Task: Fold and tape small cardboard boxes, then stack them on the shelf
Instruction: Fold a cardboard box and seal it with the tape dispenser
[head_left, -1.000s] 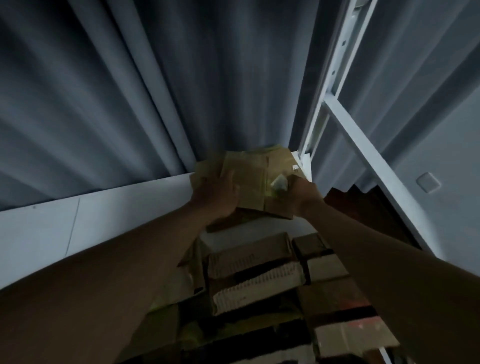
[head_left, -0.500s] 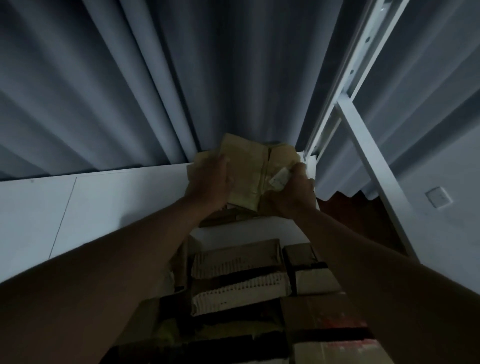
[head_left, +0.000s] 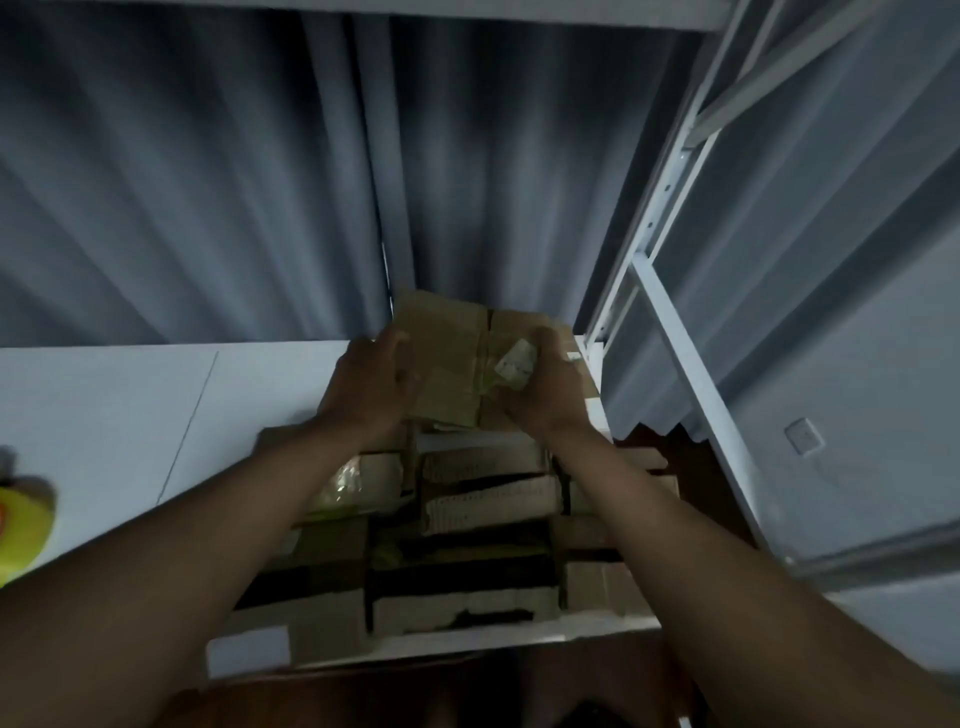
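Both forearms are bare to the frame's edge, no sleeves, and the left hand (head_left: 371, 387) and right hand (head_left: 545, 395) wear no gloves.

White shelf board (head_left: 130, 415) lies bare leftward; curtain (head_left: 234, 182) behind and post (head_left: 644, 244) rightward block.

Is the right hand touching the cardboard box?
Touching. The head view shows the right hand with fingers curled over the right edge of the cardboard box, no gap visible.

Yellow object (head_left: 21, 525) cut by left edge
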